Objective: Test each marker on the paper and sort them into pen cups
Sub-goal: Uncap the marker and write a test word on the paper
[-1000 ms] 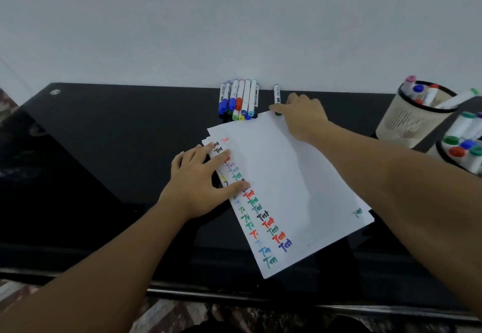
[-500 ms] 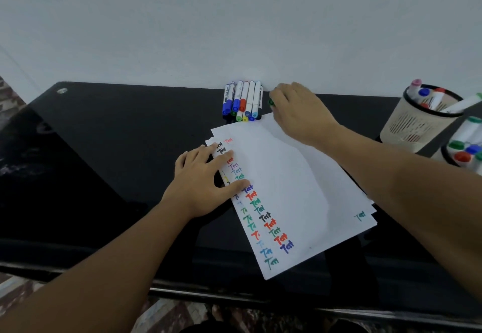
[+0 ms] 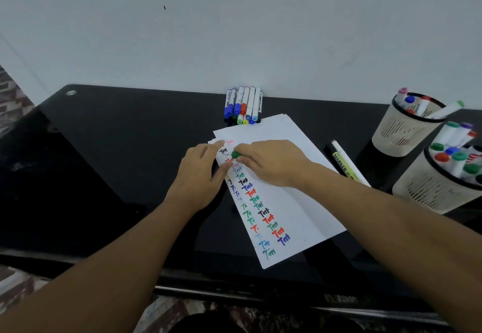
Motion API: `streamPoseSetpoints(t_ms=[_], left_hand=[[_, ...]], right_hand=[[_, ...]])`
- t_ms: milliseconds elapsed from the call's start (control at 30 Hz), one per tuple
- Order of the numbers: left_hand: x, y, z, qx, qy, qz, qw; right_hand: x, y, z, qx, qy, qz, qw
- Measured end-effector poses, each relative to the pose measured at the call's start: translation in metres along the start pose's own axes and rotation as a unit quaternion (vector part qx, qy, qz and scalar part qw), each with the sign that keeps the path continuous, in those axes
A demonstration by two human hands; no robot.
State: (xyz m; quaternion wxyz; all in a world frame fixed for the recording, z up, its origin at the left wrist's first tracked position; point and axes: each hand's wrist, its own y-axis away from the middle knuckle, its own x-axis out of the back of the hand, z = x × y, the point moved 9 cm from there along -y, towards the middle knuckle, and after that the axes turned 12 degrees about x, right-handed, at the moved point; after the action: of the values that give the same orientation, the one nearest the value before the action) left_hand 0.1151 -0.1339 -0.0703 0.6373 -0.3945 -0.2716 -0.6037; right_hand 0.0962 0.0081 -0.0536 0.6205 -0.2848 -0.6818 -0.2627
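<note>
Paper [image 3: 281, 150] lies flat under green-capped cylindrical marker [image 3: 236, 154].

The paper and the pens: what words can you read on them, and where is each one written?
"Test", written again and again in many colours down the left side of the paper.
"MARKER", printed on the yellow-green marker lying on the table right of the paper.
The labels on the markers by the wall are too small to read.

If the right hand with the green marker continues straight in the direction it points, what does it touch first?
Probably the left hand: the right hand points the green marker leftward over the paper, and the left fingertips lie just ahead, though height is unclear.
</note>
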Motion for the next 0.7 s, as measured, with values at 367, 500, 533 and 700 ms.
streamPoseSetpoints(t_ms=[367,500,533,700], left_hand=[[0.007,0.011,0.015,-0.133,-0.006,0.077,0.988],[0.005,0.011,0.015,-0.149,-0.012,0.076,0.986],[0.005,0.010,0.014,-0.149,-0.012,0.075,0.986],[0.011,0.003,-0.005,-0.045,0.001,0.094,0.995]], right_hand=[[0.001,0.004,-0.002,-0.019,0.034,-0.011,0.999],[0.001,0.001,-0.007,-0.012,0.014,-0.027,0.999],[0.001,0.000,-0.008,-0.014,0.008,-0.030,0.999],[0.007,0.011,-0.002,-0.060,-0.125,0.038,0.990]])
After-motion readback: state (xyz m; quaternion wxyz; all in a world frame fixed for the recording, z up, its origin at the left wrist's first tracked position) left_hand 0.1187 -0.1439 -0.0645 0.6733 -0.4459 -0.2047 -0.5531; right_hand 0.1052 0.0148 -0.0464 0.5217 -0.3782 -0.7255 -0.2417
